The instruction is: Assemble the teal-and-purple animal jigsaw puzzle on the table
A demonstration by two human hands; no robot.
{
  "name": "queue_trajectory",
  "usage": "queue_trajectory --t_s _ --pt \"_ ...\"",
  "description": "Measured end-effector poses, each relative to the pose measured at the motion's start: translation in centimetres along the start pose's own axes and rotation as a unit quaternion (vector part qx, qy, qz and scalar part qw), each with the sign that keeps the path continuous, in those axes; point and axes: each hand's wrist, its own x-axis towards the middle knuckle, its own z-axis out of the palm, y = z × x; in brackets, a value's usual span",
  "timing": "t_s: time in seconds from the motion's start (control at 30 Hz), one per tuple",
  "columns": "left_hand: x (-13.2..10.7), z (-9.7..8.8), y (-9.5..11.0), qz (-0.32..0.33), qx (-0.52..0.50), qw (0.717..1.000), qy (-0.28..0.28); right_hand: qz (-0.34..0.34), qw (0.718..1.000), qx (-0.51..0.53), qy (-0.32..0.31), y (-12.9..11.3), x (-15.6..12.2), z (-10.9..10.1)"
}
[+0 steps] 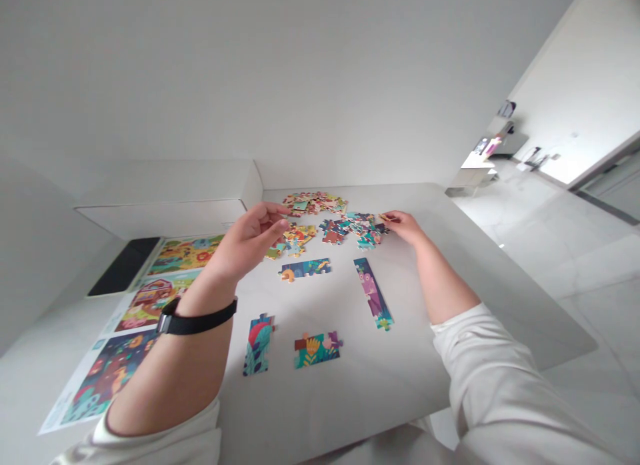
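My left hand (253, 236) hovers above the white table (450, 265) with fingers curled together near loose puzzle pieces (295, 238); whether it holds a piece I cannot make out. A black band sits on that wrist. My right hand (403, 225) reaches to a heap of loose pieces (353, 228) and pinches a small piece (385, 217) at its edge. Another heap (314, 202) lies farther back. Joined sections lie nearer me: a horizontal strip (305, 269), a long purple strip (374, 293), a blue-green section (258, 343) and a flowered section (317, 349).
A picture sheet (145, 311) with several coloured scenes lies at the left. A dark flat tablet (123, 266) lies beyond it, beside a white box (170, 198). The table's right edge drops to a pale floor, with small furniture far off at the right.
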Motion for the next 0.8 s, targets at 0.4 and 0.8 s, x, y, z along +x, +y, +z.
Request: queue_trajectory --t_s 0.4,0.8 --pt "-0.2 0.1 0.2 0.005 0.023 1.000 -0.010 -0.005 0.981 -0.174 0.084 -0.2 -0.3 -1.2" --pt "-0.3 0.5 0.9 -0.004 0.033 0.999 -0.025 -0.059 0.970 -0.235 -0.010 -0.2 -0.1 0.2"
